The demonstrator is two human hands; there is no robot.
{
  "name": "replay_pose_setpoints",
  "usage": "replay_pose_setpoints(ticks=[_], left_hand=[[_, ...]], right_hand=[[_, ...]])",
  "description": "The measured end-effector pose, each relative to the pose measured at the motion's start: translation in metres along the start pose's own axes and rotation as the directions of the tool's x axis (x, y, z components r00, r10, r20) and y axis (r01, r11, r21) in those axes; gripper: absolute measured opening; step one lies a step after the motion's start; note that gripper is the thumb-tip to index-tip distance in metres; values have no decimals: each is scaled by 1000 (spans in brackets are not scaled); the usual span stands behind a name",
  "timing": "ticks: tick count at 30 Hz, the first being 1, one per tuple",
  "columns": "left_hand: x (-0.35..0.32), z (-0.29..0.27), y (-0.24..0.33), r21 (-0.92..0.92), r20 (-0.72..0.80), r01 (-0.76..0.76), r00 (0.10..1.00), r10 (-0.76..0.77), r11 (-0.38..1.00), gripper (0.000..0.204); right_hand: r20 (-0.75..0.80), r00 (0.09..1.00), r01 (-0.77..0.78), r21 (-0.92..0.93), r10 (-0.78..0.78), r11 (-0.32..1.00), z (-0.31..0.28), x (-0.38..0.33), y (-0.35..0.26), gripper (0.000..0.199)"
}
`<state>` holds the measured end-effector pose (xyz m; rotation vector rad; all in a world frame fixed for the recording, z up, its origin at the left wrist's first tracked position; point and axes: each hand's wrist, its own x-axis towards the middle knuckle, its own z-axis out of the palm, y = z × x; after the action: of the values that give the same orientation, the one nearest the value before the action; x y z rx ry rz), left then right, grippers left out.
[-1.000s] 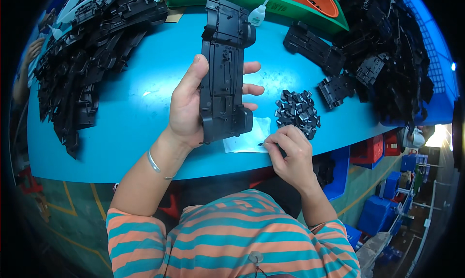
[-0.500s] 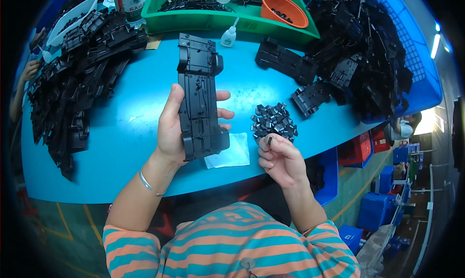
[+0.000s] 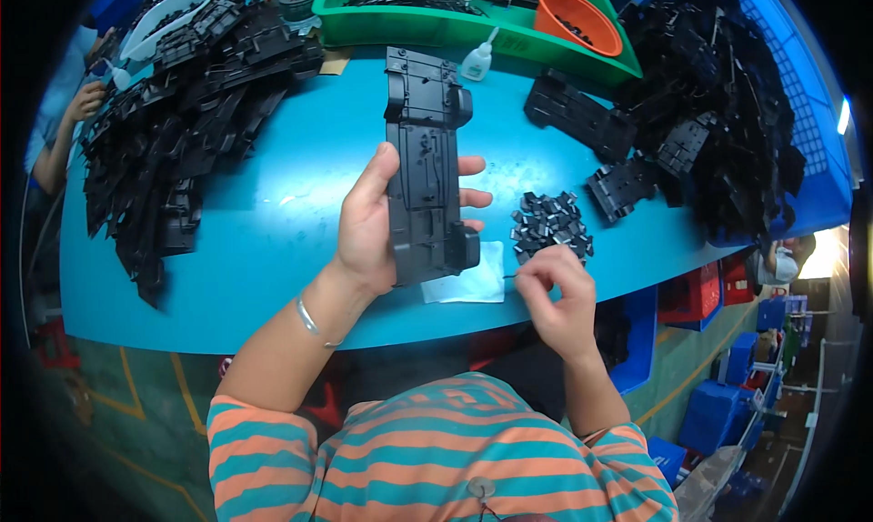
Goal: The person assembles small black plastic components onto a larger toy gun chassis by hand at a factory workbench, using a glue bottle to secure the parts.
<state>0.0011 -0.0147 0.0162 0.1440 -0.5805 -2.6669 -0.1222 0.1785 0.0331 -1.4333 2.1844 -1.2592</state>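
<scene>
In my left hand is a long black plastic toy-car chassis, held upright with the thumb on its left edge and fingertips showing past its right side. My right hand pinches a small dark piece between thumb and fingertips; only its thin end shows. Just beyond that hand lies a pile of small black clips on the blue table. Under the pinched piece and beside the chassis's lower end is a pale folded sheet.
Stacked black chassis cover the left side. More fill a blue crate at right, with loose ones beside it. A glue bottle stands before a green tray holding an orange bowl. Another person's hand shows far left.
My right hand has turned, its fingers now pointing left toward the chassis with the small piece. The whole view has shifted, so the table scene appears further right. My left hand keeps its hold.
</scene>
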Motion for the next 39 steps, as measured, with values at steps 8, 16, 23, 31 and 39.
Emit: replay_pose_setpoints(ticks=[8,16,23,31,39], left_hand=[[-2,-12,2,-31,15,38,999,-37,999,73],[0,2,7,358,-277,-112,935,220,927,47],[3,-1,-2,330,-200,-127,959,201,935,34],[-3,2,-1,376,-211,-49,968,136,926,25],[-10,9,1,517,-201,103,979,4,850,29]], right_hand=[[-110,991,87,51,-81,995,-5,8,-10,7],[-106,984,-59,553,140,831,-6,8,4,4],[-79,984,-51,731,159,681,4,28,-6,5],[-127,992,73,572,0,817,4,43,-24,5],[-206,975,168,469,-77,867,0,70,-37,5]])
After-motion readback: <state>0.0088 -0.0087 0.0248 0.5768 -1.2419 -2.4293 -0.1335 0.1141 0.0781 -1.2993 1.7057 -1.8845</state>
